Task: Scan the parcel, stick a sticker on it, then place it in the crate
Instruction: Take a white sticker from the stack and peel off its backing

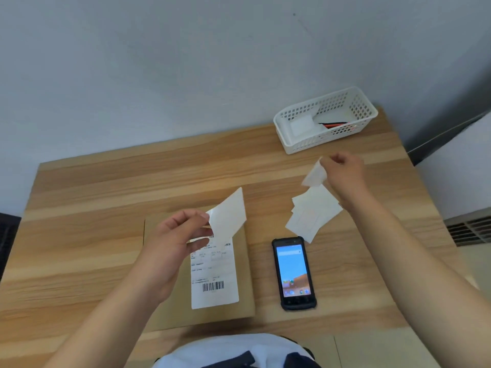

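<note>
Pinched in my left hand [177, 236], a white sticker [229, 217] hangs over the brown parcel [243, 272] lying flat on the worktop [93, 187]. My right hand [345, 172] grips a backing sheet [315, 174] above loose sheets [313, 213], beside the scanner [293, 273], near the white crate [325, 119].

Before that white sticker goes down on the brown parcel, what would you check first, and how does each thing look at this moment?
1. Sticker held in the left hand: ok, pinched at one corner above the parcel.
2. Backing peeled off: likely ok; the right hand holds a separate thin sheet.
3. Parcel lying flat on the table: ok.
4. Barcode on the shipping label left uncovered: ok for now.
5. Parcel already scanned: cannot tell; the handheld scanner lies beside it, screen lit.
6. Sticky side facing down: cannot tell.
</note>
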Demonstrator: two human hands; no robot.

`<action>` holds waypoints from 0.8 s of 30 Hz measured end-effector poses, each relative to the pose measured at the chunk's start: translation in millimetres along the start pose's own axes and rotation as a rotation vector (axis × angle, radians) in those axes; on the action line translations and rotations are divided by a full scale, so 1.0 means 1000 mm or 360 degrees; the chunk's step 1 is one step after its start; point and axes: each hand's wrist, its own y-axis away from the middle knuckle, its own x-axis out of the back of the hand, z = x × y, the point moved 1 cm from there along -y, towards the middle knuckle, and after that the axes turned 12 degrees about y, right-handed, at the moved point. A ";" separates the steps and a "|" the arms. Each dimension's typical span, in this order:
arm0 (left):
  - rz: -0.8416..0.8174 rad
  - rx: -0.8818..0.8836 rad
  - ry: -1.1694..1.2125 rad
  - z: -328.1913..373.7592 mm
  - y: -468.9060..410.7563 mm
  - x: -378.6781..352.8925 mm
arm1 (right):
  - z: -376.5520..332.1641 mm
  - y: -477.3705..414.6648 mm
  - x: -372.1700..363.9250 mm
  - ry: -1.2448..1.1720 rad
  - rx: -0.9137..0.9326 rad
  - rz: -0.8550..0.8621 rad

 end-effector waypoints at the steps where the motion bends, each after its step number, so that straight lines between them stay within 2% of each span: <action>1: 0.0009 0.0002 -0.0015 0.001 -0.002 -0.001 | -0.009 -0.016 -0.004 -0.0021 0.0025 0.0015; 6: 0.0021 0.0006 -0.0078 0.006 -0.003 -0.001 | -0.058 -0.085 -0.020 0.0010 0.0129 0.0185; 8: 0.0005 0.0001 -0.0077 0.010 -0.003 0.001 | -0.067 -0.109 -0.031 0.0196 0.0138 0.0231; 13: -0.0044 -0.0048 -0.0012 0.020 -0.002 0.002 | -0.071 -0.126 -0.053 0.0838 0.0019 0.0072; 15: -0.0030 -0.0149 -0.0077 0.022 -0.003 0.000 | -0.070 -0.117 -0.053 0.0905 0.0055 0.0121; 17: -0.0014 -0.0281 -0.0186 0.023 -0.003 -0.001 | -0.068 -0.096 -0.051 0.0711 0.0174 0.0196; 19: -0.0019 -0.0417 -0.0335 0.023 -0.004 -0.002 | -0.063 -0.059 -0.049 0.0308 0.0279 0.0149; 22: -0.0141 -0.0674 -0.0584 0.025 -0.006 0.002 | -0.048 0.016 -0.044 -0.0084 0.0263 -0.0328; 24: -0.0301 -0.1024 -0.0970 0.028 -0.007 0.008 | -0.031 0.055 -0.039 -0.0252 0.0132 -0.0751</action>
